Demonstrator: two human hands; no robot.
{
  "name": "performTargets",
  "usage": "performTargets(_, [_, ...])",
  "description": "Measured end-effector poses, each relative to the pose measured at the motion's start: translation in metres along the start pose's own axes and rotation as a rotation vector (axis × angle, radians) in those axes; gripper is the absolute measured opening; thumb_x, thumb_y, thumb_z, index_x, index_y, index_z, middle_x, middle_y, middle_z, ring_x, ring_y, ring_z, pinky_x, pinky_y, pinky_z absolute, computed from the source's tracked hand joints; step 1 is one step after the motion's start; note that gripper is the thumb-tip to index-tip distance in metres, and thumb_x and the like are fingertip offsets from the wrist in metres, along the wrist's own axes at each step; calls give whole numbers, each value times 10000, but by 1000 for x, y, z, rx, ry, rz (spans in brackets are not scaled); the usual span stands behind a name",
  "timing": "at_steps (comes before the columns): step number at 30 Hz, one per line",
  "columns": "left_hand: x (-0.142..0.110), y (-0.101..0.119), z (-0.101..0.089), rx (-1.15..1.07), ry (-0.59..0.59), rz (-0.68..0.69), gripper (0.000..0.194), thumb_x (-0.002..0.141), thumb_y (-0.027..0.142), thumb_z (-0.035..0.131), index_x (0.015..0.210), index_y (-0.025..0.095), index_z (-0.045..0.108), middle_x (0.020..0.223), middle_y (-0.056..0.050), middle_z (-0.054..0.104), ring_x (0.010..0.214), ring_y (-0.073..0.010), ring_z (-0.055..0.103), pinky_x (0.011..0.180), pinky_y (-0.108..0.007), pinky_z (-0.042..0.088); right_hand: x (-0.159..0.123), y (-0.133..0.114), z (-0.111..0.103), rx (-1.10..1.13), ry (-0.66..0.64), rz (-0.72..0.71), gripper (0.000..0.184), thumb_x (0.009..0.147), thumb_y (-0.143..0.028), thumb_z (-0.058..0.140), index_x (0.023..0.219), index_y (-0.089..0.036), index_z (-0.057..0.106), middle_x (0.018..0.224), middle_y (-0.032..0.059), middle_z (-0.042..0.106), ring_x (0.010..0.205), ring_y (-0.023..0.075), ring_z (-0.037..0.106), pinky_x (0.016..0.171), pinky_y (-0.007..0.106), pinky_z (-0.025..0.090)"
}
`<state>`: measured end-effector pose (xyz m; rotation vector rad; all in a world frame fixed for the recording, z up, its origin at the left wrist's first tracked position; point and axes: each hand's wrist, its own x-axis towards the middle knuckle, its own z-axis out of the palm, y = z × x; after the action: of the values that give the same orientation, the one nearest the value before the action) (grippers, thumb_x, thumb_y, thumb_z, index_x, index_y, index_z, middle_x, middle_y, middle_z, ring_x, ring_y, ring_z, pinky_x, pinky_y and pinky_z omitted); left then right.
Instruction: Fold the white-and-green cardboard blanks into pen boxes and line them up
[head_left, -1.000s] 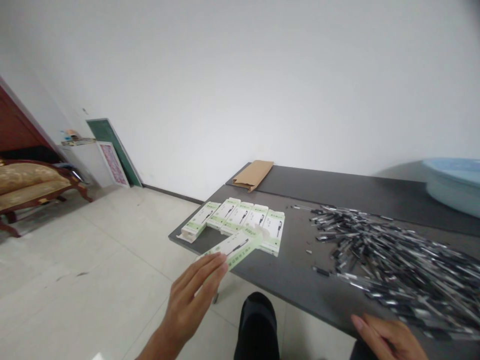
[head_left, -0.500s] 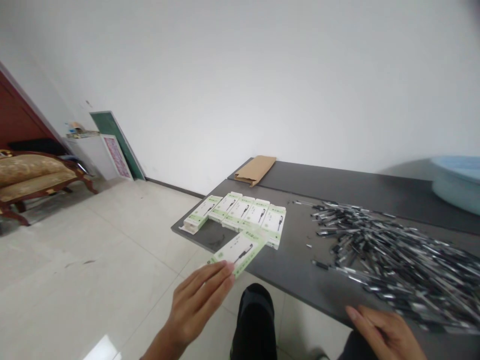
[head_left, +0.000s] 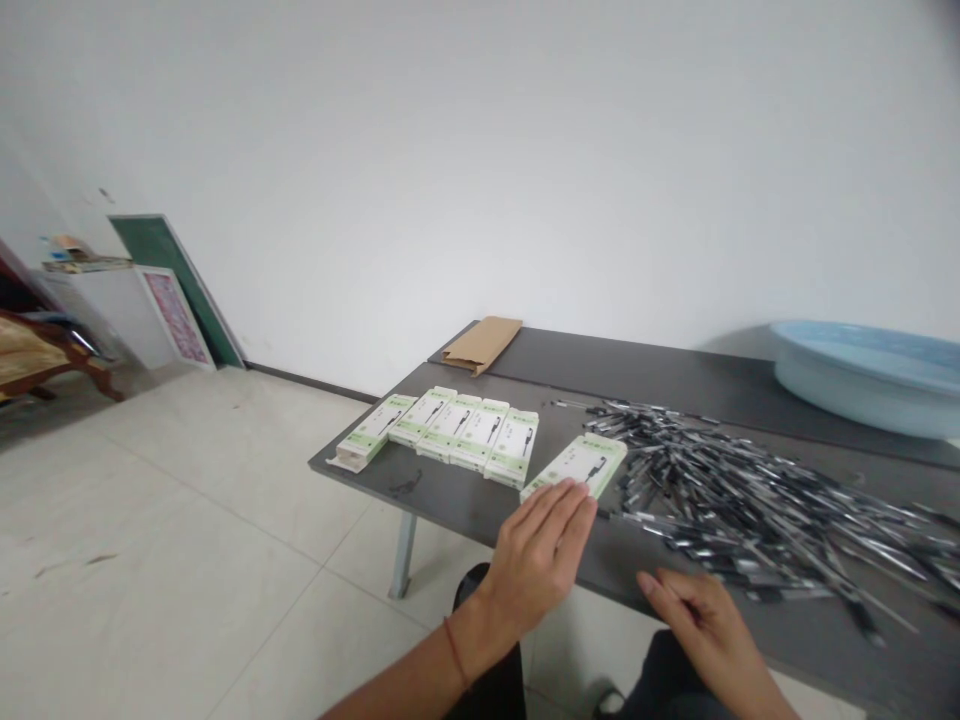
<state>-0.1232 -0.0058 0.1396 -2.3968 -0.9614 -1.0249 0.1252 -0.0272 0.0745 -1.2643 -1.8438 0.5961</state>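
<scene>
The left hand (head_left: 536, 550) clamped the near end of a box (head_left: 579, 463); the right hand (head_left: 705, 615), near the pens (head_left: 750, 490), showed an indeterminable grip.

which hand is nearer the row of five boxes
Left. The left hand is right of the row, on a separate box; the right hand is farther right, by the pens.

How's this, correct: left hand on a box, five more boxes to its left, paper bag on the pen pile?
No: the head view shows the paper bag on the table, apart from the pen pile. Left hand on a box, five more boxes to its left: stands.
</scene>
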Motion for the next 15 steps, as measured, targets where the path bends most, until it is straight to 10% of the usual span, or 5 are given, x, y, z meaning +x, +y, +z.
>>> performTargets(7, [-5, -14, 47, 53, -78, -131, 349, 1070, 109, 432, 1366, 119, 617, 1426, -129, 669, 1368, -213, 607, 1170, -368, 523, 0, -3, 0, 20, -13, -7, 567, 1019, -522, 490, 619, -237, 207, 618, -53, 189, 548, 115, 232, 518, 284, 220])
performTargets(15, [-4, -24, 56, 129, -199, -189, 406, 1002, 53, 486, 1392, 98, 591, 1444, -168, 647, 1340, -246, 630, 1132, -381, 549, 0, 0, 0, 24, -23, 1, 568, 1014, -539, 476, 616, -233, 210, 609, -50, 200, 535, 115, 244, 518, 283, 214])
